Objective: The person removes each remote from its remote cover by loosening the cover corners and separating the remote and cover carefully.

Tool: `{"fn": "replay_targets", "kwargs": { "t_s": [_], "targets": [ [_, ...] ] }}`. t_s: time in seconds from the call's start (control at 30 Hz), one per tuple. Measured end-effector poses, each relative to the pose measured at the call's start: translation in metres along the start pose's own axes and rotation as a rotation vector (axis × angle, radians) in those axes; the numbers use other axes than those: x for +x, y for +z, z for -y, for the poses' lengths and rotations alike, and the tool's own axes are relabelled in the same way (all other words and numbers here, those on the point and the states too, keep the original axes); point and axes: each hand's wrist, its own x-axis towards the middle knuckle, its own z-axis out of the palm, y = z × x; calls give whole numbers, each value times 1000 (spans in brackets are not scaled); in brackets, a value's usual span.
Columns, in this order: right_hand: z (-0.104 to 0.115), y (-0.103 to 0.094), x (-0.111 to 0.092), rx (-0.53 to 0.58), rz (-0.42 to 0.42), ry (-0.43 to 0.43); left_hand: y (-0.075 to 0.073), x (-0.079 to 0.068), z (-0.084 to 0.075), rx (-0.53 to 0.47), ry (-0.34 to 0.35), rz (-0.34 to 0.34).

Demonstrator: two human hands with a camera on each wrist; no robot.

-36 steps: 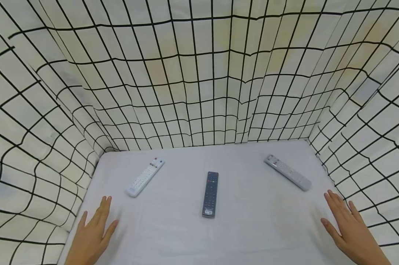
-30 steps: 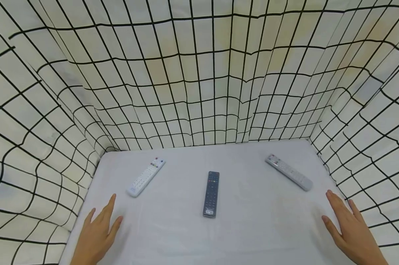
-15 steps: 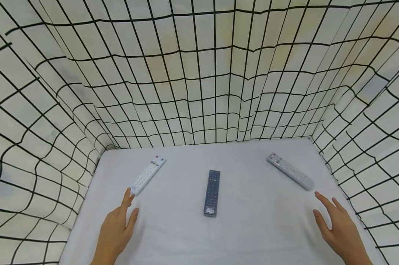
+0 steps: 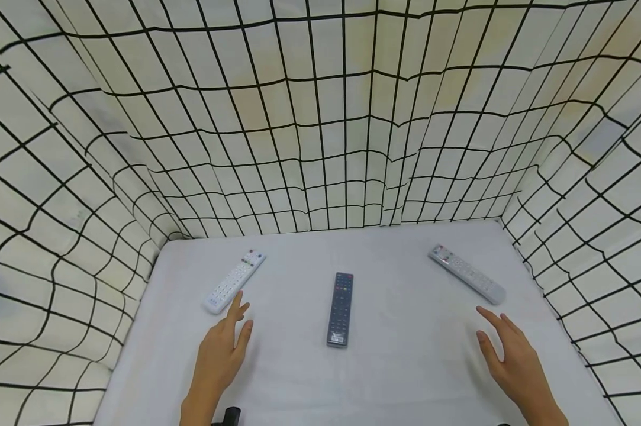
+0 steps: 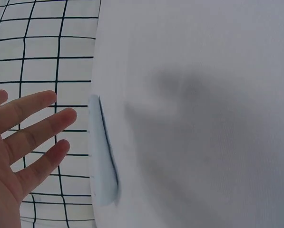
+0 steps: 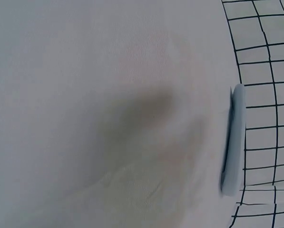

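From my remote feed, nearest first, everything placed by the dark remote (image 4: 340, 310). Short black piece (image 4: 231, 416) at the near side, left of the dark remote, next to the left wrist; can't tell what it is. Left hand (image 4: 219, 356) next: near side and left of the dark remote, over the table. Fingers (image 5: 42, 133) extended and spread in the left wrist view, released. Right hand (image 4: 517, 362) sits near side and well right of the dark remote, fingers (image 4: 492, 320) lightly bent, thumb apart, also released; only a sliver shows in its own wrist view.

Dark remote itself: buttons up on the white-covered table (image 4: 389, 367), between the two hands, pale label at its near end, pointing nearly straight away from me. White remote (image 4: 234, 283) lies left of the dark remote, buttons up, far end angled in toward it; left fingertips are close, and the wrist view shows them apart from it. Grey remote (image 4: 466, 274) lies well right of the dark remote, far end also slanting in. Farthest: pale wall (image 4: 331, 139) with a black grid, behind the dark remote.
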Motion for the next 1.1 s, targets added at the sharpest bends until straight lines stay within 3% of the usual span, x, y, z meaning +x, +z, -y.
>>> {"fn": "replay_targets", "kwargs": {
  "t_s": [0.33, 0.63, 0.87, 1.1],
  "targets": [
    [9, 23, 6, 44, -12, -44, 15, 6, -13, -48, -43, 57],
    [24, 39, 9, 91, 30, 18, 26, 7, -23, -88, -73, 99],
    [35, 55, 12, 148, 21, -12, 38, 6, -31, -124, -107, 136],
    [46, 72, 14, 340, 22, -46, 51, 8, -42, -191, -139, 153]
  ]
}}
